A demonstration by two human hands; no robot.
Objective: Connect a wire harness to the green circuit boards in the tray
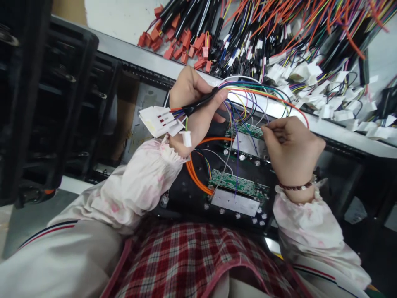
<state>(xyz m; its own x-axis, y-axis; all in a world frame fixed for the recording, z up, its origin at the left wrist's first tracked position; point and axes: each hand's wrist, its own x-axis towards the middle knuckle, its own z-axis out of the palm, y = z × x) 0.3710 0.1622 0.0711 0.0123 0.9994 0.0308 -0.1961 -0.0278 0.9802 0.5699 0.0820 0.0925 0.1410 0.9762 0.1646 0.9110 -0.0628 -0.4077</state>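
My left hand (192,107) is shut on the black-sleeved trunk of a wire harness (201,99). A white multi-pin connector (158,120) sticks out to the left of that hand, and a small white tag (186,138) hangs below it. Coloured harness wires fan rightward over a black panel (189,194) carrying green circuit boards (237,185). My right hand (291,145) pinches thin wires at its fingertips, just above the far green board (245,130). Orange wires (195,176) loop across the panel.
Along the far side, a grey shelf edge (328,132) holds heaped wire harnesses (248,41) with red connectors (182,49) and white connectors (322,87). A black slotted rack (49,95) stands at the left. My white floral sleeves and a plaid apron (198,260) fill the foreground.
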